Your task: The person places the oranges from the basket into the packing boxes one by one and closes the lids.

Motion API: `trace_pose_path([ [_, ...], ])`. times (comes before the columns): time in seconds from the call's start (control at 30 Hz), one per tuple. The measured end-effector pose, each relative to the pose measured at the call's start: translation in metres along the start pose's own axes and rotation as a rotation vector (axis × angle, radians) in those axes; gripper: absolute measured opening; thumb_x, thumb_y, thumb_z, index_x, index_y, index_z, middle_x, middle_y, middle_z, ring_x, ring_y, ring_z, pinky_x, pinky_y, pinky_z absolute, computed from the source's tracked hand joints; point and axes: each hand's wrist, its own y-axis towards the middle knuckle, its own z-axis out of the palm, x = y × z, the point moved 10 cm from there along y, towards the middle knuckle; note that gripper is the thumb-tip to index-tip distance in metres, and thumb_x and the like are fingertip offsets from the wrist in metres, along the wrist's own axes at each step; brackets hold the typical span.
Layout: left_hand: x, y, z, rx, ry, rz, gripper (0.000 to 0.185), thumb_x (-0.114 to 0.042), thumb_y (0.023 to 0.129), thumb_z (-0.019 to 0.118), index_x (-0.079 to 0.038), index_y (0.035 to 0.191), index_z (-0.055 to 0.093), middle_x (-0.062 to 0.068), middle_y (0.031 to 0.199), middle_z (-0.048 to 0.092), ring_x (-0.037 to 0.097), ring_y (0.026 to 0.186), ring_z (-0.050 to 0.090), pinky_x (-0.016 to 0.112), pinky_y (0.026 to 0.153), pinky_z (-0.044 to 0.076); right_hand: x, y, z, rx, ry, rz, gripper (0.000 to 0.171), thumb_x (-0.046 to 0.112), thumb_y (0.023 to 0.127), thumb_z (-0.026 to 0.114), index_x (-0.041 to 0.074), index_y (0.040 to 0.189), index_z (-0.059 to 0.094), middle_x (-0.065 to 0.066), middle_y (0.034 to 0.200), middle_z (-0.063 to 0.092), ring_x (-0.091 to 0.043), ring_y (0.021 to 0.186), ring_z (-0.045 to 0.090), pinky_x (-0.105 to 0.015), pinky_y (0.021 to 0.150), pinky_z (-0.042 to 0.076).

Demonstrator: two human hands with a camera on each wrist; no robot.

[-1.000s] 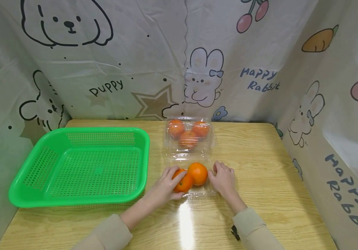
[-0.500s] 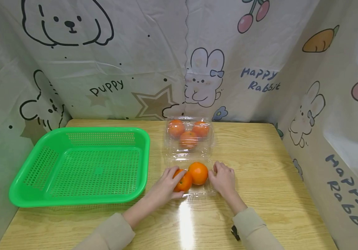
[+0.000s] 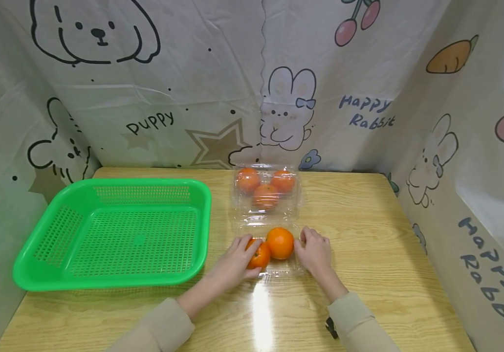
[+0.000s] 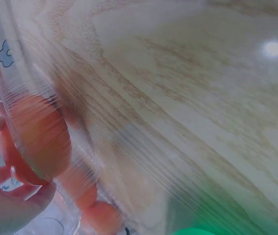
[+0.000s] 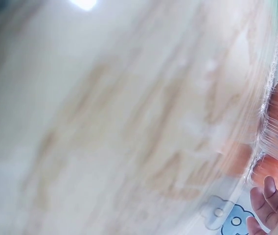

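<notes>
Head view: left hand (image 3: 232,264) curled around near orange (image 3: 259,254); right hand (image 3: 315,252) at 3 o'clock, gripping clear tray (image 3: 278,272) edge.

We see bare wooden counter (image 3: 366,234) open at frame right; the green perforated plastic basket (image 3: 115,234) blocks the left, the clear plastic clamshell box (image 3: 266,195) the centre.

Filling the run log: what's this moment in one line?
left hand: grips orange | right hand: on box | basket: left
</notes>
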Motion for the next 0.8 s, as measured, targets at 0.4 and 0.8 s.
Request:
trace_pose_path([
  [0.4, -0.0031, 0.0052, 0.005, 0.039, 0.114, 0.008, 0.062, -0.038, 0.08, 0.065, -0.006, 0.129, 0.046, 0.015, 0.119, 0.046, 0.03, 0.103, 0.049, 0.039, 0.09, 0.045, 0.0005, -0.0001, -0.002, -0.009, 0.019, -0.009, 0.016, 0.021, 0.079, 0.056, 0.012, 0.073, 0.044, -0.003, 0.066, 0.043, -0.023, 0.065, 0.046, -0.04, 0.07, 0.034],
  [0.8, -0.0017, 0.0085, 0.0104, 0.06, 0.16, -0.007, 0.061, -0.042, 0.081, 0.061, -0.006, 0.127, 0.047, 0.016, 0.116, 0.048, 0.031, 0.103, 0.049, 0.039, 0.092, 0.043, 0.0003, -0.0007, -0.002, -0.017, 0.035, -0.014, 0.015, 0.02, 0.078, 0.055, 0.011, 0.072, 0.044, -0.003, 0.067, 0.043, -0.022, 0.064, 0.046, -0.041, 0.07, 0.035],
])
